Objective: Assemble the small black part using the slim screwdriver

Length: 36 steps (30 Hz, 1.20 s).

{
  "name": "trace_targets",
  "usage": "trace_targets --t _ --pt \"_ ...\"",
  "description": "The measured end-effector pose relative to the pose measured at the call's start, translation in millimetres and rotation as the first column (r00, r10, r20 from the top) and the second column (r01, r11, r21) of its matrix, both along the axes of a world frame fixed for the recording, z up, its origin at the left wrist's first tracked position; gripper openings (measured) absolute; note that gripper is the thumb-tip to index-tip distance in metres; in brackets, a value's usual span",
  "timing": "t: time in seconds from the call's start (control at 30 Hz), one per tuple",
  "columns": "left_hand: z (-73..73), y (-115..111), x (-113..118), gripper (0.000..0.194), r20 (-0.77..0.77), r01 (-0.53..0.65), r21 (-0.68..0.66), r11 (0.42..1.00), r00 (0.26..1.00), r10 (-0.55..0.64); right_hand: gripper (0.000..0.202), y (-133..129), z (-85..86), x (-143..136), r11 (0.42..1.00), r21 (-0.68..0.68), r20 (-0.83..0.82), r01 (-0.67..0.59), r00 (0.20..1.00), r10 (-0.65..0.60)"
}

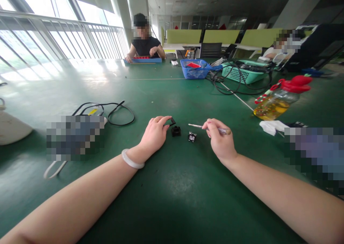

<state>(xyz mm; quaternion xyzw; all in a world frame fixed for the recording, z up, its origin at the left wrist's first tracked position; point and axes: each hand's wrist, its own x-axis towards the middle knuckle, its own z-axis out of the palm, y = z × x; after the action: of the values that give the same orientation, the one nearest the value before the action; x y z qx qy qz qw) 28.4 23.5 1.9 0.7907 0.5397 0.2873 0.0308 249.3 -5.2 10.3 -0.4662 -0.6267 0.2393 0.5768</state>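
Note:
My left hand [155,133], with a pale bangle at the wrist, pinches a small black piece [172,121] between thumb and fingers. Just beneath that piece, a black block-shaped part [176,131] rests on the green table [172,186]. A second small part [192,137], black with silvery metal, lies a little to the right of the block. My right hand [220,140] is closed around a slim screwdriver [197,125]; its tip points left, above the two parts and touching neither.
Pixelated objects, one with a black cable [129,120], flank my arms. A red-capped bottle [276,100] and white tissue [271,127] stand right. Farther back are blue [192,72] and green baskets [236,73], tangled cables, and a person [145,45] with a blue tray [147,60].

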Motion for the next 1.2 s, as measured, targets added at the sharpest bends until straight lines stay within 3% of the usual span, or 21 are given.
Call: trace_targets --t 0.17,0.3,0.37,0.43,0.57,0.73,0.8,0.93,1.13,1.2 --pt "-7.6 2.5 -3.5 0.033 -0.133 -0.078 -0.076 0.994 0.989 0.067 0.044 5.6 0.3 4.1 0.995 0.026 -0.032 0.095 0.995 -0.095" --pt "-2.8 -1.2 -1.2 0.026 -0.107 -0.065 -0.027 0.997 0.992 0.062 0.049 4.5 -3.7 3.9 0.997 0.024 -0.090 -0.073 0.993 0.075" --pt "3.7 -5.4 0.9 0.023 -0.055 0.020 0.048 0.999 0.998 -0.017 0.050 4.9 -7.7 3.7 0.986 0.055 -0.164 -0.158 0.972 0.165" --pt "10.7 -11.5 3.4 0.022 -0.018 0.171 0.104 0.980 0.985 -0.170 0.050 6.9 -11.3 4.0 0.984 0.080 -0.230 -0.159 0.958 0.173" --pt "17.5 -23.9 10.0 0.031 -0.127 0.514 0.064 0.855 0.854 -0.504 0.048 13.1 -13.8 5.7 0.999 0.039 -0.269 -0.017 0.963 0.027" --pt "11.0 -27.0 15.9 0.042 -0.253 0.697 -0.078 0.713 0.678 -0.690 0.048 12.9 -11.1 5.4 1.000 0.000 -0.209 0.026 0.978 -0.025" --pt "9.8 -25.5 15.9 0.042 -0.260 0.705 -0.104 0.701 0.661 -0.704 0.048 9.7 -9.2 4.5 1.000 0.011 -0.167 0.013 0.986 -0.011" --pt "12.2 -23.3 14.5 0.030 -0.288 0.671 -0.087 0.737 0.691 -0.663 0.047 4.6 -6.3 3.6 0.999 0.037 -0.115 -0.014 0.993 0.018" --pt "13.9 -22.9 12.2 0.052 -0.267 0.619 -0.085 0.781 0.741 -0.616 0.046 2.5 -3.3 2.1 0.998 0.044 -0.102 -0.048 0.993 0.052" --pt "15.8 -23.1 10.8 0.053 -0.213 0.658 -0.105 0.746 0.717 -0.663 0.046 1.8 -2.2 1.2 0.998 0.044 -0.096 -0.046 0.994 0.050"
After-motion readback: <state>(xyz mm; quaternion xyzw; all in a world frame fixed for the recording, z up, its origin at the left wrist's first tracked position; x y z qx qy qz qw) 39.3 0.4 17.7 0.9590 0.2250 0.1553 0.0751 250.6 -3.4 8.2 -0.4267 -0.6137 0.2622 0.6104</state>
